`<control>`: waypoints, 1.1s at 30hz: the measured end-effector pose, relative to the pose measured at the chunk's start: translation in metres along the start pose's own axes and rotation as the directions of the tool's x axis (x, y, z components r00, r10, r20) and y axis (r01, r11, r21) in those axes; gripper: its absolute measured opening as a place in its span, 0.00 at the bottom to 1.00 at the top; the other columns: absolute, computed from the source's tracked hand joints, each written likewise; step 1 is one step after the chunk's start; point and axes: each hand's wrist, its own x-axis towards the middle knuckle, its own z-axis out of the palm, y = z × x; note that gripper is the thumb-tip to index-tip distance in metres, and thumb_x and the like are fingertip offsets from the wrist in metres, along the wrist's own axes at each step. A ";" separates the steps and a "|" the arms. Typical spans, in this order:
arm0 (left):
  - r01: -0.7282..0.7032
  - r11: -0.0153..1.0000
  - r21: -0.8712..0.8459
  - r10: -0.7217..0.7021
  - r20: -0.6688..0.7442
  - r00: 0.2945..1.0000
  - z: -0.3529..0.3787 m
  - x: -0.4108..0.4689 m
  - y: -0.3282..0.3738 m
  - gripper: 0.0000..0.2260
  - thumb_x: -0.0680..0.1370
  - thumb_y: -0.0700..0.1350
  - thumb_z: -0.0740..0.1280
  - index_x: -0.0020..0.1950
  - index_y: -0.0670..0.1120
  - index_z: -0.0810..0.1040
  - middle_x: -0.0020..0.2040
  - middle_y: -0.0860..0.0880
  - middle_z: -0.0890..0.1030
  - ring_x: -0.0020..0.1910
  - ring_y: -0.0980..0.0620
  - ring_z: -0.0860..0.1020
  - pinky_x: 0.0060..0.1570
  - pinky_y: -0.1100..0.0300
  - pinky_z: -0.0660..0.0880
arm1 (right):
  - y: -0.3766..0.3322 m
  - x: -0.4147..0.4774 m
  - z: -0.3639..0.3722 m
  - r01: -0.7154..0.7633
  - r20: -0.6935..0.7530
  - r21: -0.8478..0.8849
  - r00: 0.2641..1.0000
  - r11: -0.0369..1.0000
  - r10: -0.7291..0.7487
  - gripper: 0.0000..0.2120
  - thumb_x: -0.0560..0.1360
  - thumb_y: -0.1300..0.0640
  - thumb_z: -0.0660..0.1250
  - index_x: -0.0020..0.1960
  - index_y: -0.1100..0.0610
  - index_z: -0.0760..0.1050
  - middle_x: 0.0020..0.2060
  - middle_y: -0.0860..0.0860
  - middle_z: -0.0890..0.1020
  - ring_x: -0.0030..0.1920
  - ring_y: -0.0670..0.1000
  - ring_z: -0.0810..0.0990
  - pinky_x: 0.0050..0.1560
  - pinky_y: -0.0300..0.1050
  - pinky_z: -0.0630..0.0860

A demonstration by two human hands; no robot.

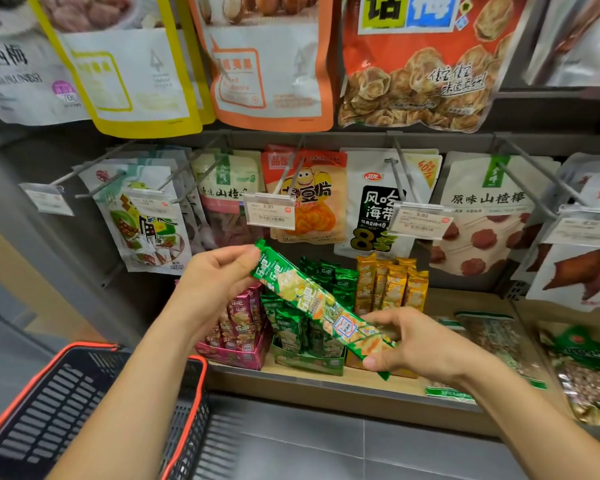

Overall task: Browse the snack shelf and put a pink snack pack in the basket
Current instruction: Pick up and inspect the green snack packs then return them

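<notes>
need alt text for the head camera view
The left hand and right hand hold a green snack pack by its ends before a snack shelf. Pink snack packs stand in a box on it, and a black basket sits lower left.

The left hand (215,275) and forearm cover part of the pink snack packs (239,317); the right hand (420,344) covers part of the lower end of the green pack (321,306). The basket (59,400) runs off the bottom and left edges. Small print on the price tags (270,211) is too blurred to read.
</notes>
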 end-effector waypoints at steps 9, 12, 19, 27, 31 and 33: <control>-0.200 0.545 0.814 0.193 0.111 0.975 0.000 -0.005 0.001 0.18 0.67 0.57 0.77 0.49 0.61 0.71 0.50 0.59 0.79 0.54 0.59 0.76 0.53 0.56 0.74 | 0.014 0.027 0.037 -0.076 -0.133 -0.256 0.990 0.964 0.043 0.35 0.72 0.53 0.75 0.75 0.54 0.65 0.55 0.55 0.82 0.31 0.43 0.80 0.35 0.38 0.77; -0.241 0.545 0.803 0.278 0.098 0.956 0.001 -0.006 0.004 0.18 0.65 0.57 0.77 0.53 0.62 0.79 0.44 0.56 0.83 0.42 0.54 0.81 0.47 0.57 0.78 | 0.013 0.030 0.041 -0.077 -0.203 -0.393 0.979 0.916 -0.005 0.36 0.72 0.44 0.73 0.75 0.52 0.64 0.58 0.51 0.82 0.48 0.52 0.84 0.45 0.45 0.80; -0.307 0.404 0.862 0.342 0.168 0.924 0.009 -0.002 -0.003 0.20 0.71 0.53 0.76 0.62 0.53 0.81 0.42 0.50 0.86 0.26 0.57 0.76 0.32 0.69 0.71 | 0.008 0.033 0.032 -0.058 -0.277 -0.743 0.934 0.666 -0.228 0.24 0.77 0.47 0.66 0.71 0.48 0.67 0.58 0.49 0.78 0.60 0.53 0.76 0.55 0.48 0.75; -0.499 0.225 0.837 0.468 0.356 0.809 0.026 0.002 -0.023 0.18 0.69 0.44 0.78 0.58 0.47 0.83 0.53 0.46 0.85 0.54 0.48 0.82 0.60 0.61 0.70 | 0.019 0.045 0.049 0.096 -0.076 -0.841 0.953 0.532 -0.293 0.25 0.81 0.55 0.58 0.76 0.51 0.58 0.73 0.47 0.65 0.72 0.52 0.60 0.69 0.53 0.68; -0.589 0.176 0.789 0.466 0.460 0.756 0.036 -0.001 -0.032 0.19 0.65 0.39 0.80 0.54 0.46 0.85 0.48 0.47 0.86 0.48 0.49 0.84 0.52 0.58 0.78 | 0.022 0.046 0.046 0.036 -0.147 -0.843 0.944 0.536 -0.294 0.24 0.80 0.58 0.56 0.76 0.53 0.59 0.72 0.49 0.67 0.71 0.52 0.65 0.67 0.50 0.69; -0.616 0.146 0.774 0.493 0.483 0.724 0.035 0.001 -0.031 0.20 0.63 0.36 0.80 0.53 0.45 0.85 0.47 0.48 0.86 0.45 0.48 0.84 0.48 0.57 0.80 | 0.024 0.046 0.045 0.024 -0.162 -0.841 0.942 0.540 -0.294 0.24 0.80 0.58 0.57 0.76 0.53 0.60 0.71 0.49 0.68 0.70 0.52 0.66 0.67 0.49 0.70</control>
